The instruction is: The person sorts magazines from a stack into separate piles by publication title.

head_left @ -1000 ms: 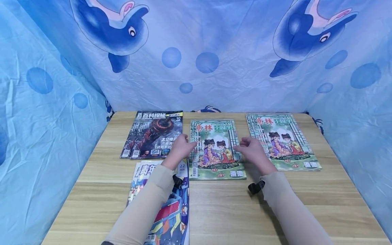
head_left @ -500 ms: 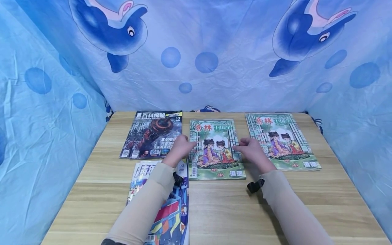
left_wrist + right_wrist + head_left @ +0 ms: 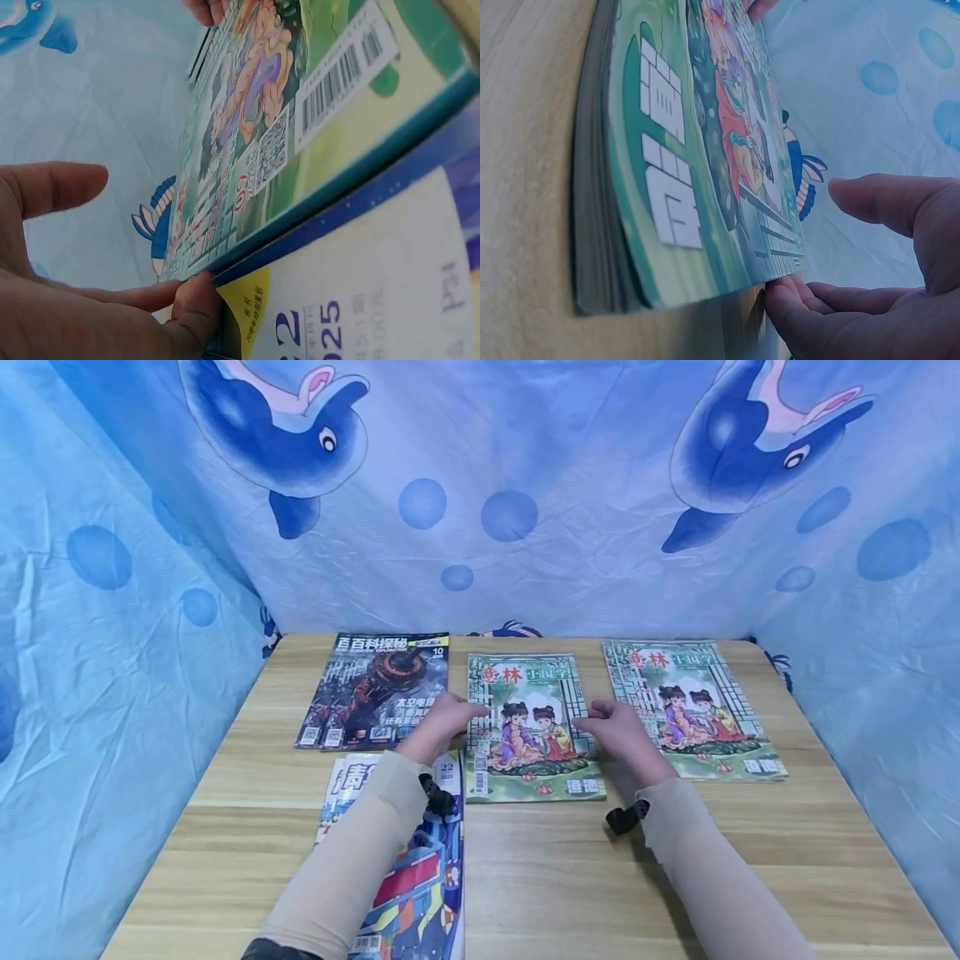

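A green magazine (image 3: 534, 735) with two cartoon children on its cover lies flat at the middle of the table. Beside its left edge is my left hand (image 3: 441, 727); in the left wrist view the fingertips (image 3: 196, 304) touch the spine side, while the thumb stands off the cover. My right hand (image 3: 624, 739) is at the opposite edge. The right wrist view shows its fingertips (image 3: 784, 296) against that edge, low down, the thumb raised apart. Neither hand wraps round the magazine. Part of the fingers is hidden behind it in the wrist views.
A matching green magazine (image 3: 693, 714) lies to the right. Dark science magazines (image 3: 386, 681) overlap at the back left, with colourful magazines (image 3: 420, 877) in front of them, partly under my left forearm. Blue dolphin-print cloth (image 3: 480, 460) walls the wooden table (image 3: 540, 877) behind and at the sides.
The left hand shifts very slightly toward the middle magazine. The right hand and the magazines stay in place; the whole view sways a little.
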`<state>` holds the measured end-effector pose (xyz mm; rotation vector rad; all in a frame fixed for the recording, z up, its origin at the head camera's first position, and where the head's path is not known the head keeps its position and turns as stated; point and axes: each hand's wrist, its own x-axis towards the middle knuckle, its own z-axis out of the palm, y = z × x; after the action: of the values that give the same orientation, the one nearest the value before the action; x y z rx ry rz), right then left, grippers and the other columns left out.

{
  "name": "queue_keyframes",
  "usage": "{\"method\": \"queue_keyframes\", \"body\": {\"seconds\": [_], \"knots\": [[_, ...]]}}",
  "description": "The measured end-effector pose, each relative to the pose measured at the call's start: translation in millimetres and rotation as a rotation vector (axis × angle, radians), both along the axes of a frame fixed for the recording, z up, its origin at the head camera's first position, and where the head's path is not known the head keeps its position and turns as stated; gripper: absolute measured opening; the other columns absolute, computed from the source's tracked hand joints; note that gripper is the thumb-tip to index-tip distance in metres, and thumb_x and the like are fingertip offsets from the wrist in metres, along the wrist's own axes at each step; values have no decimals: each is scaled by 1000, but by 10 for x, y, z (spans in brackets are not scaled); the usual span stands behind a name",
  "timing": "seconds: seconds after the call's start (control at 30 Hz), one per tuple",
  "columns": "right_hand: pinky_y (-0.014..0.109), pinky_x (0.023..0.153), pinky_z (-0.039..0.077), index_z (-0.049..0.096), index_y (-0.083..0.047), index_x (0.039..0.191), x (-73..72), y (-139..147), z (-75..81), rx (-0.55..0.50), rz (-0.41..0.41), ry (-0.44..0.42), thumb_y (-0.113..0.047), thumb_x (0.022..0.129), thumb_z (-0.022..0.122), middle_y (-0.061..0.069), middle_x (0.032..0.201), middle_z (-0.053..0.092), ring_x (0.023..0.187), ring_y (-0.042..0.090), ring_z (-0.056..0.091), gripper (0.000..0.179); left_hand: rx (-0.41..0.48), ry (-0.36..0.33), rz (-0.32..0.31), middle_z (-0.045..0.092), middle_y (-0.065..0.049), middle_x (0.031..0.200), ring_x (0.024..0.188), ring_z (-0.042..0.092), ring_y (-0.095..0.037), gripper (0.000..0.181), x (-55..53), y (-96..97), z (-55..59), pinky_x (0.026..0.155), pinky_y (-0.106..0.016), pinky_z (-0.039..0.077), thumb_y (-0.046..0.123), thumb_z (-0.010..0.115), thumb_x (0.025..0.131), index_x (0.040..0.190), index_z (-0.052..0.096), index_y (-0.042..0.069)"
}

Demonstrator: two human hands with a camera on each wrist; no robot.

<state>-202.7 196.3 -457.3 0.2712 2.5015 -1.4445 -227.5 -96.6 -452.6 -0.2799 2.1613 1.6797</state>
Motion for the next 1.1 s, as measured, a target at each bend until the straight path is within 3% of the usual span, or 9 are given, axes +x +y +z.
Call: {"method": "queue_keyframes", "body": {"seconds": [0.1,0.2,0.3,0.5,0.77,0.9,1.1], "knots": [[51,112,35,34,6,154,12,5,1,2,0,2,-31,95,72,23,150,45,138,40,41,79,46,-29,-6,37,-24,150,133,43,-41,75,-10,7,3,107,-52,41,22,74,93,150,34,-7],[50,112,35,33,6,154,15,14,0,-12,-4,-2,-30,96,72,23,150,45,138,39,41,79,93,-39,1,41,-21,148,127,51,-39,75,-15,21,11,103,-50,47,16,72,94,154,31,-3],[50,112,36,32,6,154,18,29,2,-23,-2,-2,-30,96,71,24,151,45,138,40,42,78,110,10,-4,49,-22,142,117,60,-37,73,-11,41,19,97,-47,51,8,71,93,154,32,-3],[50,112,36,32,6,155,15,53,-12,-36,3,0,-29,96,71,23,152,43,139,39,41,79,16,116,-71,54,-25,140,116,61,-36,75,19,81,-7,94,-42,54,-3,72,88,152,33,-6],[50,113,35,30,6,155,23,57,-3,-39,3,-3,-31,97,71,24,153,42,139,40,40,81,95,56,-102,61,-21,127,82,70,-33,73,74,74,22,63,-43,61,-9,67,91,153,31,5],[50,113,35,30,6,155,15,60,-3,-34,11,0,-31,96,72,24,152,42,139,40,40,82,136,36,-94,60,-19,129,80,70,-34,73,93,67,37,63,-45,61,-8,65,93,154,31,11],[49,113,35,30,5,156,44,78,-22,-62,21,10,-29,94,74,22,153,42,138,38,41,83,216,54,-59,67,-20,110,81,70,-34,71,125,63,68,67,-46,61,-8,63,95,154,34,18]]}}
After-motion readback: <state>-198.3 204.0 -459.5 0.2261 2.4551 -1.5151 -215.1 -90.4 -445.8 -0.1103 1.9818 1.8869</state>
